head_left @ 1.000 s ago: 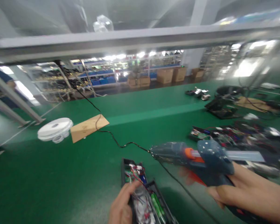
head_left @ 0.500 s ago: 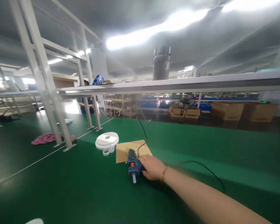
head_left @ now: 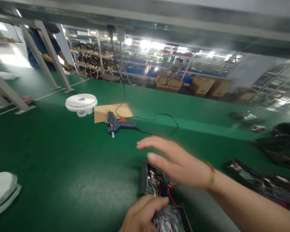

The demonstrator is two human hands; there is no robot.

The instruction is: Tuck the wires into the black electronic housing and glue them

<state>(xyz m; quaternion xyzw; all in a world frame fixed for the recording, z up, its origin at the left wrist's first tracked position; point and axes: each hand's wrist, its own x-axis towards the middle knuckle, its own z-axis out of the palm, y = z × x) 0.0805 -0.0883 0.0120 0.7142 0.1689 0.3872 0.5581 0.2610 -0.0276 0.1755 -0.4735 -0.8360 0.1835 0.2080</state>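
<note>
A black open electronic case (head_left: 148, 180) with red wires and a circuit board lies on the green table near me. My left hand (head_left: 141, 215) rests on its near end, fingers curled over the wiring. Above the case hovers my right hand (head_left: 175, 161), fingers stretched out flat and holding nothing; a coloured band circles its wrist. A blue and orange glue gun (head_left: 116, 123) lies on its side farther out, partly on a brown cardboard sheet (head_left: 112, 112), its black cord looping to the right.
White tape rolls (head_left: 81, 102) sit left of the cardboard, and another white roll (head_left: 1, 190) lies at the left edge. More open circuit boards (head_left: 261, 183) lie at the right. A person in blue (head_left: 44, 48) stands at the far left. Metal frame legs (head_left: 52, 61) stand on the table.
My right hand let go of the glue gun by the cardboard and drew back over the case. The view swung back down to the case.
</note>
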